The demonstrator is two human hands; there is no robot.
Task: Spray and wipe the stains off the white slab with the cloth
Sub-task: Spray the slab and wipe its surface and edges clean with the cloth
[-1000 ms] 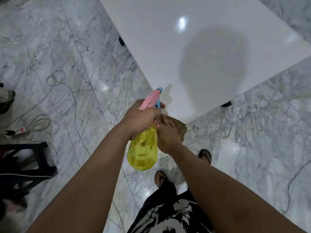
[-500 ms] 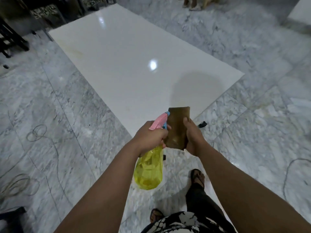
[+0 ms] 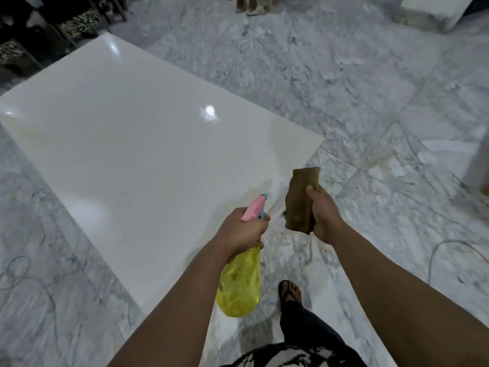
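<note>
A glossy white slab lies flat below a held yellow spray bottle and brown cloth.

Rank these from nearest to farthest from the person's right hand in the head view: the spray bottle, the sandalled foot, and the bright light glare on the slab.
From the right hand, which holds the brown cloth:
1. Spray bottle, just to its left, in the left hand.
2. Sandalled foot, below it on the floor.
3. Light glare, up and left on the white slab.

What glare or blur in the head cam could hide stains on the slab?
Head view: bright glare spots on the slab near centre and at its far corner; wide-angle bending at the edges; slight softness around the spray bottle in the left hand and cloth in the right hand.
</note>
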